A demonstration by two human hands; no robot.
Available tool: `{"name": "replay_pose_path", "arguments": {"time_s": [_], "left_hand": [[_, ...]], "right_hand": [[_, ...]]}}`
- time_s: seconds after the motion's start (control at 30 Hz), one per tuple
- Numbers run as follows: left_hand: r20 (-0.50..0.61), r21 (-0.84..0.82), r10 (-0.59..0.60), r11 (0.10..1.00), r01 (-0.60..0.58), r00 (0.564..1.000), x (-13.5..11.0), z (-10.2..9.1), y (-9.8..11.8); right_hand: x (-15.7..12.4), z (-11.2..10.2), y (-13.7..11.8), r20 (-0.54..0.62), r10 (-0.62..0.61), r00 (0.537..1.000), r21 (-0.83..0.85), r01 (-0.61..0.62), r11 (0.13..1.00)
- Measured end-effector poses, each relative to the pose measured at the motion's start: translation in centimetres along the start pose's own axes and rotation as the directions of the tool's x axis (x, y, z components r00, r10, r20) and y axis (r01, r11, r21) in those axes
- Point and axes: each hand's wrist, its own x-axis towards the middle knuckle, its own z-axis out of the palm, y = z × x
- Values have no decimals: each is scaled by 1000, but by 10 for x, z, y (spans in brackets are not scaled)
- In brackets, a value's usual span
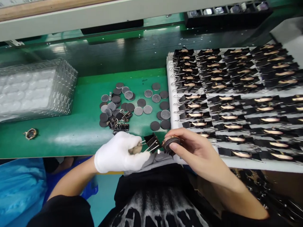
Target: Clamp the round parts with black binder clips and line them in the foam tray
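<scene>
My left hand (120,151), in a white glove, pinches the wire handles of a black binder clip (152,142). The clip's jaws point right, close to the round piece. My bare right hand (191,148) grips a round piece with a dark disc (171,143) and a gold-coloured edge between thumb and fingers. Beyond my left hand, a pile of black binder clips (120,123) lies on the green bench. Dark and clear-faced round discs (141,102) are scattered just past the clips.
On the right, a white tray (174,126) carries rows of binder clips clamped on pale-edged pieces. Stacked clear plastic trays (28,91) stand at the left. A small round metal-rimmed part (31,134) lies near the bench edge. A black compartment box (227,15) sits at the back.
</scene>
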Motion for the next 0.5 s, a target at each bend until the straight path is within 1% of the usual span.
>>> {"name": "replay_pose_path", "arguments": {"time_s": [0.07, 0.1, 0.17, 0.2, 0.27, 0.37, 0.43, 0.5], "left_hand": [[120, -37, -6, 999, 11, 993, -1, -5, 3], [181, -45, -10, 999, 18, 983, -1, -7, 4], [280, -30, -19, 999, 29, 960, -1, -8, 7], [311, -15, -23, 999, 29, 950, -1, -8, 8], [346, 14, -26, 1000, 23, 938, -1, -7, 8], [371, 48, -14, 999, -5, 929, -2, -6, 8], [378, 73, -6, 997, -23, 926, -2, -5, 7], [392, 91, -19, 996, -18, 920, 0, -4, 7]], "right_hand": [[2, -11, -6, 47, -42, 998, -147, 49, 988], [4, -16, -8, 90, -64, 994, -208, 82, 975], [9, -26, -13, 202, -85, 976, -280, 141, 949], [12, -30, -14, 259, -85, 962, -293, 162, 942], [18, -36, -17, 352, -71, 933, -297, 183, 937], [24, -38, -20, 458, -50, 888, -295, 205, 933], [26, -38, -22, 499, -52, 865, -296, 227, 928], [26, -37, -22, 518, -57, 853, -302, 245, 921]]}}
